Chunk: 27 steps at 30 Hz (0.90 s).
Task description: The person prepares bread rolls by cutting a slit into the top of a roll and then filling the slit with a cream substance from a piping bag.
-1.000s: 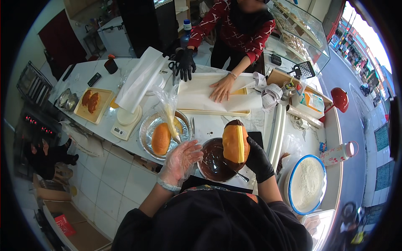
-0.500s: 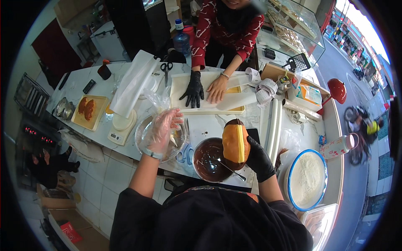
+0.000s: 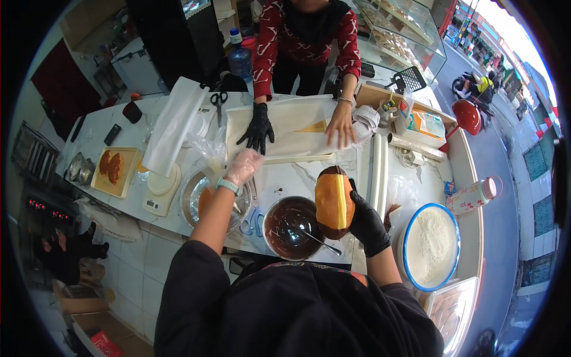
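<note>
Since a second before, the left hand [image 3: 244,166], in a clear glove, had travelled from beside the chocolate bowl [image 3: 292,227] up past the foil dish [image 3: 196,187] to a thin plastic bag [image 3: 209,150]; whether its fingers had closed on it I could not tell. The right hand [image 3: 366,223], black-gloved, stayed gripping one chocolate-edged bun [image 3: 334,201] above the single bowl. One white flour bowl [image 3: 431,247] stood rightmost on the bench [image 3: 279,181].

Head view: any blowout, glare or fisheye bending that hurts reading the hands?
Head view: daylight blows out the upper right corner; counter edge and the white tubes bow from the fisheye; black vignette rings the rim. Left hand in a clear glove and right hand in a black glove holding the bread read sharp; the chocolate bowl shows small highlights.
</note>
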{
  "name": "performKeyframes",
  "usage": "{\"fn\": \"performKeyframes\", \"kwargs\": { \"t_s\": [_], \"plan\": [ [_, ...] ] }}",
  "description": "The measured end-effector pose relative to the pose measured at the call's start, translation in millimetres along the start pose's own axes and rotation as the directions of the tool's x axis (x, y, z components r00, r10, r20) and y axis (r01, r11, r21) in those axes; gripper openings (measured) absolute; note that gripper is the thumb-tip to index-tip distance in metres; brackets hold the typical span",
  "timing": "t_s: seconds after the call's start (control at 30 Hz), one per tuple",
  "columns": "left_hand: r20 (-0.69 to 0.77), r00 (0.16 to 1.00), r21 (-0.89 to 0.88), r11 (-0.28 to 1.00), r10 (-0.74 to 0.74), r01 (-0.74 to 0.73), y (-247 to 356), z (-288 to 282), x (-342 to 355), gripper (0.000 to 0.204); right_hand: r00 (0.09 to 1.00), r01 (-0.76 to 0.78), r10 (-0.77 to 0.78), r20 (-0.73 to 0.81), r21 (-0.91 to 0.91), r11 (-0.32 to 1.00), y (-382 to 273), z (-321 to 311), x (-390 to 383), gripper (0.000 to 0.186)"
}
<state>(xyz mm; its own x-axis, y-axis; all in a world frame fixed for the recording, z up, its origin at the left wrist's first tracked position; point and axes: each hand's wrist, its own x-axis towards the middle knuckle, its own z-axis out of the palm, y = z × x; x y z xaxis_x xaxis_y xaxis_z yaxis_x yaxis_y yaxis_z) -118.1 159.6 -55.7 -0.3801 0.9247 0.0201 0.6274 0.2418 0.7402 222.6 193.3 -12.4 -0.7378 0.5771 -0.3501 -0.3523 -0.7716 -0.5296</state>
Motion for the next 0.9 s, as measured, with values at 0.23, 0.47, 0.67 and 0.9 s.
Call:
{"fn": "performKeyframes", "kwargs": {
  "t_s": [0.23,0.47,0.67,0.9],
  "plan": [
    [-0.096,0.955,0.715,0.648,-0.282,0.263,-61,-11,54,0.029,1.000,-0.006,0.006,0.003,0.034,0.999,-4,-15,-8,0.042],
    [-0.199,0.893,0.546,0.710,-0.404,0.444,-30,-12,68,0.020,0.999,0.036,-0.034,-0.032,0.078,0.996,-9,-24,-15,0.040],
    [-0.313,0.857,0.494,0.700,-0.410,0.516,-33,-28,73,0.022,0.998,0.051,-0.048,-0.031,0.098,0.994,-7,-19,-12,0.039],
    [0.309,0.943,0.951,0.022,-0.127,-0.309,-105,-47,130,0.016,0.996,0.021,-0.016,-0.086,0.060,0.998,-7,-18,-10,0.041]
  ]
}}
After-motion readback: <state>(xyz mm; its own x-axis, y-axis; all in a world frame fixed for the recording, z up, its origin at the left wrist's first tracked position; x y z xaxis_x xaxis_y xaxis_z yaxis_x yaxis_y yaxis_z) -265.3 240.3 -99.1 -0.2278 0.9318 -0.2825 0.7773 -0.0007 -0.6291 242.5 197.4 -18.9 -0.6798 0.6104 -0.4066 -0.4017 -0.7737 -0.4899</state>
